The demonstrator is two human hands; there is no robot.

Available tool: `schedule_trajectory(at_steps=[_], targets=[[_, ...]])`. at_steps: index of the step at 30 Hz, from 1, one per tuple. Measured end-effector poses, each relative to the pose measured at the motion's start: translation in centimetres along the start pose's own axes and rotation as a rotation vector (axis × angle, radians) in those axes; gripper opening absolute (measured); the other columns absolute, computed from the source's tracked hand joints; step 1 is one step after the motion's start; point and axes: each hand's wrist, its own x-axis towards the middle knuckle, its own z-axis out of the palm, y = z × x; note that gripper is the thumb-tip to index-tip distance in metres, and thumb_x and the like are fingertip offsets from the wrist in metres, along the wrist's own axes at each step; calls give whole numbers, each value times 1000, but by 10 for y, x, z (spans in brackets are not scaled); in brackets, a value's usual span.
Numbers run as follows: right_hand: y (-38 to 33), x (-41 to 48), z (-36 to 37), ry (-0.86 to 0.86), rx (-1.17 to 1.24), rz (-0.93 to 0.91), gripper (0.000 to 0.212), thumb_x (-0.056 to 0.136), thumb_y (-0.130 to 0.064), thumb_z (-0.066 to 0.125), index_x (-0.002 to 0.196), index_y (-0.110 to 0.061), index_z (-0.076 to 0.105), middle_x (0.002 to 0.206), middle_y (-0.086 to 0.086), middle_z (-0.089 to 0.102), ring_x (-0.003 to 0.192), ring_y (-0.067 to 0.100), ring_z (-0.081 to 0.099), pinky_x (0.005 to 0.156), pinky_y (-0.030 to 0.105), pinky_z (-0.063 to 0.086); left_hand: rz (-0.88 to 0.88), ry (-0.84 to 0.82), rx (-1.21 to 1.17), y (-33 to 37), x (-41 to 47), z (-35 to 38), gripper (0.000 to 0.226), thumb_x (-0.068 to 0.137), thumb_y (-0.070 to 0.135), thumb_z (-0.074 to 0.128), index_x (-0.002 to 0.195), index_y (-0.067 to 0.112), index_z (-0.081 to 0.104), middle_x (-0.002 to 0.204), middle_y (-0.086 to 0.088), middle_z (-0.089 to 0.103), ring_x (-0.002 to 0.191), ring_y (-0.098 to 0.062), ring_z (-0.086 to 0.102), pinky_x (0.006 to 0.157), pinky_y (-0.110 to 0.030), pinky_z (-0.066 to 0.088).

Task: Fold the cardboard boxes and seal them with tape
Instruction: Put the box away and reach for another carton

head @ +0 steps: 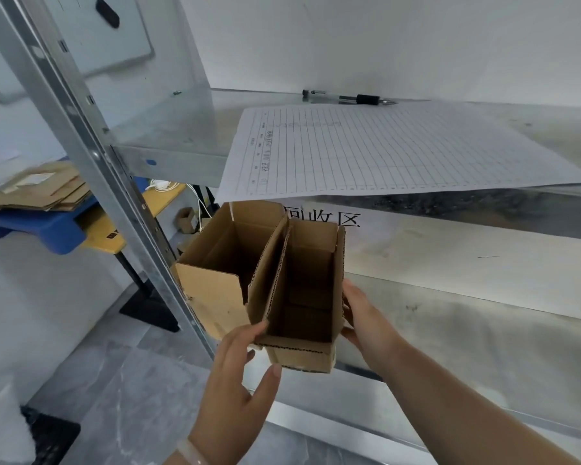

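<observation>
On the lower shelf point(450, 317), right hand point(361, 315) grips the right box point(302, 290) by its wall, left hand point(239, 374) spread at its near corner; flaps open, folding them shut likely comes next.

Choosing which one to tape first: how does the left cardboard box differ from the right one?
The right box is narrower and held between the left hand and right hand; the left box is wider, with no hand on it. Both are brown corrugated, open-topped.

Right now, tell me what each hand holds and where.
The nearer box: right hand grips its right wall; left hand only touches its left wall with straight fingers.
</observation>
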Motion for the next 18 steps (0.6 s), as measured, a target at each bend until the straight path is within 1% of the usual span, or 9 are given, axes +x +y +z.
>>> schedule_trajectory(at_steps=[2,5,7,8,10,12,13,15,18], targets=[[0,5,2,-28,3,19,69,77,-84,38,136,-48,44,139,-13,49,131,16,42,114,46,34,50,-43,97,-2,1,-7,38,86,62,43,123,58,35,123,52,20,119,20,30,94,-3,23],[-4,3,7,-35,22,9,71,78,-84,39,138,-45,43,143,-12,48,133,14,42,114,44,34,130,-60,217,-2,3,-17,49,83,71,26,130,58,29,133,49,12,124,23,16,103,-12,14],[-4,-4,8,-31,-21,10,78,75,-84,36,141,-44,38,146,-12,44,136,16,40,115,45,32,206,-48,270,1,8,-23,52,87,69,25,136,54,27,139,42,13,127,23,12,104,-15,14],[-4,-9,8,-36,-61,-1,81,73,-86,35,143,-45,36,148,-12,42,138,16,38,116,46,30,251,-39,284,5,12,-25,52,89,66,26,139,50,28,143,36,19,129,21,13,103,-18,17],[-4,-25,6,-25,-172,-71,76,78,-85,29,144,-48,32,152,-16,36,139,12,34,118,46,27,367,-30,308,18,23,-27,52,93,58,33,142,40,33,147,21,30,133,10,20,104,-23,23],[-7,-47,-3,48,-261,-180,56,90,-72,30,141,-50,34,148,-21,36,134,4,33,116,37,25,488,-54,306,37,37,-20,52,94,50,39,142,32,38,148,12,36,137,-3,29,106,-29,30],[-6,-58,-12,111,-314,-233,51,94,-64,34,142,-50,34,146,-23,36,133,2,32,114,31,24,549,-71,310,47,44,-13,52,93,48,41,142,30,41,147,9,39,137,-8,32,108,-31,31],[-2,-83,-36,240,-470,-312,53,94,-60,42,145,-49,33,149,-26,31,136,-2,30,113,27,25,655,-110,363,69,55,7,53,92,47,42,141,28,42,147,6,39,138,-14,33,111,-35,31],[7,-120,-79,458,-754,-350,60,91,-60,46,147,-50,27,154,-30,20,141,-6,21,114,25,27,754,-184,443,98,65,46,56,90,49,46,141,28,41,150,2,37,139,-20,33,112,-40,29]])
